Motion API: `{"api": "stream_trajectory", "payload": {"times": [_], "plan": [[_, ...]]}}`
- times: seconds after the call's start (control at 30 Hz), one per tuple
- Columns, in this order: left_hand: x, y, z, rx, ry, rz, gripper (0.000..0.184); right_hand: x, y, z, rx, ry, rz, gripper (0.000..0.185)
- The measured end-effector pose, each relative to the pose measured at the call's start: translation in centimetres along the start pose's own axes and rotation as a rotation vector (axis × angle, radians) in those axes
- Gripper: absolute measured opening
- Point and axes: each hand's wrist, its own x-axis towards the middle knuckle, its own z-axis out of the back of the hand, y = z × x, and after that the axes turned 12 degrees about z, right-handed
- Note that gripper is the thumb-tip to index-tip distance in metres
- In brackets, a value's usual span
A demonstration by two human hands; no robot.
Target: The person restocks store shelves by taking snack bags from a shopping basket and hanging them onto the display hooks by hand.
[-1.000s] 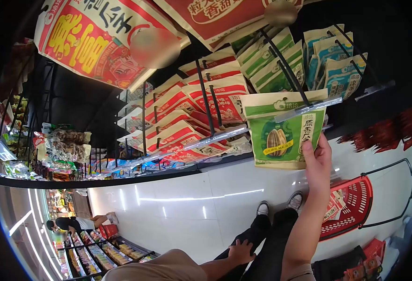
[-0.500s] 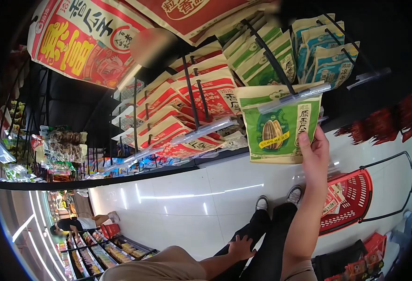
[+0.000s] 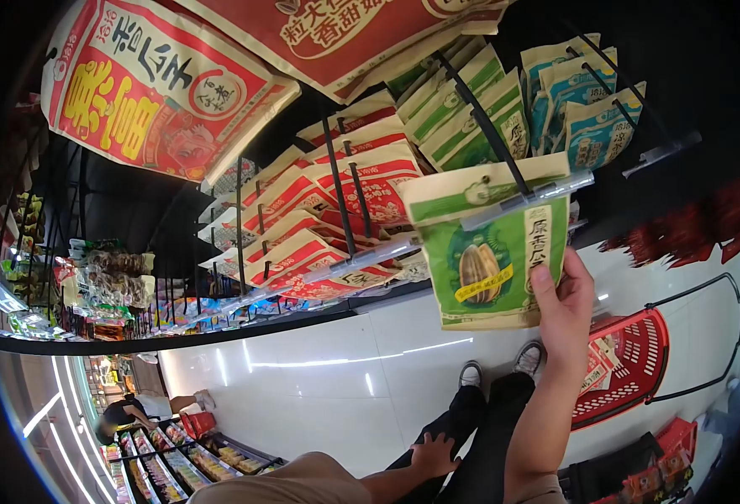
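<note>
- Shop aisle with glossy floor [image 3: 302, 378] and black display rack [image 3: 218, 336].
- Red basket [image 3: 634, 370] on the floor, right side.
- Green seed pack [image 3: 489, 273] behind a hook's label holder [image 3: 528, 200]; sits lower than half a second ago, suggesting a downward pull; can't tell if unhooked.
- Pinches its right edge with right hand [image 3: 565, 302], thumb in front.
- Rests left hand [image 3: 434, 454] on trouser leg [image 3: 466, 412], gripping nothing.

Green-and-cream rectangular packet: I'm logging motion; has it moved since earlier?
Yes, the packet is lower in view, its bottom edge farther below the clear plastic label holder.
</note>
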Motion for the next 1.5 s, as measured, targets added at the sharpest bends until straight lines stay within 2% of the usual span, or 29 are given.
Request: {"api": "stream_trajectory", "payload": {"times": [0.07,0.27,0.5,0.83,0.97,1.03,1.13,1.27,1.33,1.4,1.47,1.5], "plan": [[0.0,0.1,0.0,-0.007,-0.002,-0.006,0.063,0.0,-0.2,-0.2,-0.042,0.035,0.020,0.025],[0.1,0.2,0.0,-0.017,0.003,-0.010,0.063,-0.3,0.3,-0.4,-0.067,-0.088,0.021,0.026],[-0.1,0.1,-0.1,-0.026,-0.033,-0.020,0.063,-0.6,0.0,-0.6,-0.036,-0.118,0.002,0.034],[-0.1,0.4,-0.3,-0.025,-0.101,-0.044,0.059,0.3,-0.3,-0.8,-0.052,-0.140,-0.008,0.025],[0.0,0.3,-0.4,-0.019,-0.084,-0.020,0.064,3.4,-4.2,-0.1,-0.175,-0.155,-0.003,0.019],[0.5,0.1,-0.6,-0.005,-0.055,-0.011,0.066,4.7,-5.8,-0.7,-0.109,-0.189,0.104,0.021],[0.8,-0.8,-0.6,0.036,-0.099,-0.001,0.061,3.3,-6.7,-0.7,-0.358,-0.427,0.265,0.028],[0.8,-1.2,-0.7,0.000,-0.092,0.004,0.059,-7.1,-13.1,6.9,-0.587,-0.598,0.316,0.025],[1.0,-1.0,-0.9,0.004,-0.099,-0.011,0.058,-13.7,-16.4,13.8,-0.701,-0.660,0.082,0.022],[1.2,-1.4,-1.1,-0.008,-0.112,-0.017,0.058,-20.2,-20.5,21.9,-0.785,-0.931,-0.144,0.025],[1.1,-1.5,-1.0,-0.008,-0.120,-0.036,0.058,-26.5,-23.5,28.9,-1.307,-0.897,-0.445,0.041],[1.0,-1.7,-0.6,0.006,-0.130,-0.041,0.057,-28.7,-24.4,31.1,-1.365,-0.795,-0.543,0.053]]}}
